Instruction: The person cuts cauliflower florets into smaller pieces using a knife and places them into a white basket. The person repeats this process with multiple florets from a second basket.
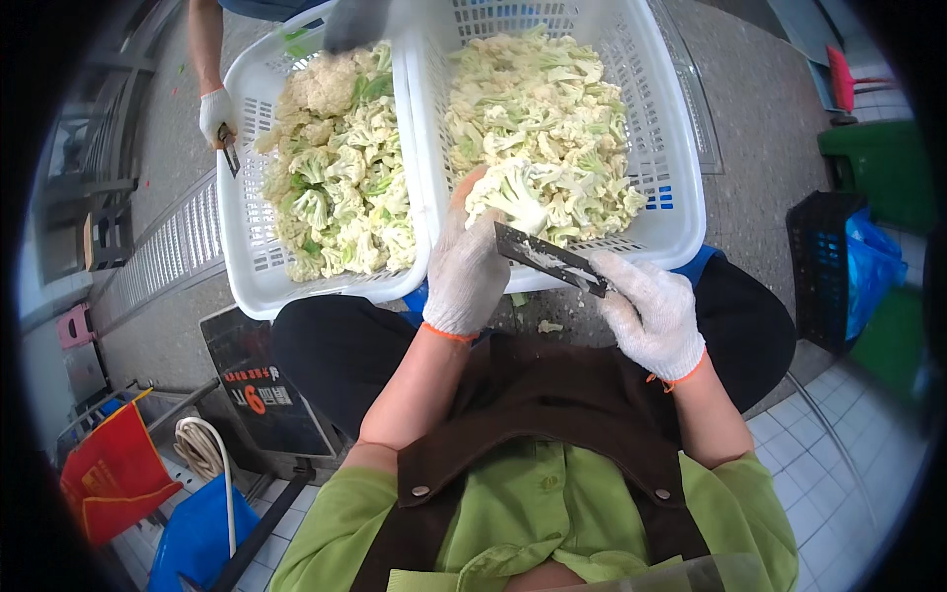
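Observation:
My left hand (468, 259), in a white knitted glove, grips a cauliflower piece (514, 196) by the near edge of the right-hand basket. In my gloved right hand (651, 311) is a dark-bladed knife (551, 259) with pale cauliflower scraps stuck to its blade. The blade's far end lies close to the fingers of my left hand and just below the piece. A white perforated plastic basket (684, 185) in front of me holds many cut cauliflower florets (540, 111). Beside it on the left, a second white basket (255, 292) contains florets and larger cauliflower chunks (325, 81).
Across the left basket, another person's gloved hand (217, 115) holds a small knife (230, 152). A black crate (817, 266) with a blue plastic bag (873, 259) stands at right near green bins (880, 170). At lower left are a dark sign board (266, 385) and a coiled hose (200, 451).

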A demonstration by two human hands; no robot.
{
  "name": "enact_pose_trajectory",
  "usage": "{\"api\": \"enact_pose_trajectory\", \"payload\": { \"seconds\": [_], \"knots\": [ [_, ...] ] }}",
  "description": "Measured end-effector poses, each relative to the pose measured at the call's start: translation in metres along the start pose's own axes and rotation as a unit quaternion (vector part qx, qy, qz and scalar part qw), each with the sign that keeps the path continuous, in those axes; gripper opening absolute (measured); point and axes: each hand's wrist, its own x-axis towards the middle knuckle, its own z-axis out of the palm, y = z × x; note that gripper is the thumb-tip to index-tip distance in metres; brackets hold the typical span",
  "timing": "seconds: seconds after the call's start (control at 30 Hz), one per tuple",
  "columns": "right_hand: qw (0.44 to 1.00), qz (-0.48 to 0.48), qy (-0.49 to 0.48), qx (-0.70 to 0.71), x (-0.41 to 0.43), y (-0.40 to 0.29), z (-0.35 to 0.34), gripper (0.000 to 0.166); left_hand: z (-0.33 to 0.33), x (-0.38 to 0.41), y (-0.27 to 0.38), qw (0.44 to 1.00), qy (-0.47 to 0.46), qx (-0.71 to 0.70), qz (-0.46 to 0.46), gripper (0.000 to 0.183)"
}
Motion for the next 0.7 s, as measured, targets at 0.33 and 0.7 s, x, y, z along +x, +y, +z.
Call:
{"api": "enact_pose_trajectory", "payload": {
  "seconds": [0.33,0.7],
  "knots": [
    [0.999,0.035,-0.003,-0.011,0.022,0.006,0.040,0.029,-0.013,0.007,-0.006,0.999,0.022,0.007,-0.042,0.050],
    [0.950,0.302,-0.077,-0.021,0.047,0.068,0.084,0.032,-0.028,0.025,-0.025,0.968,-0.031,-0.228,-0.105,0.045]
  ]
}}
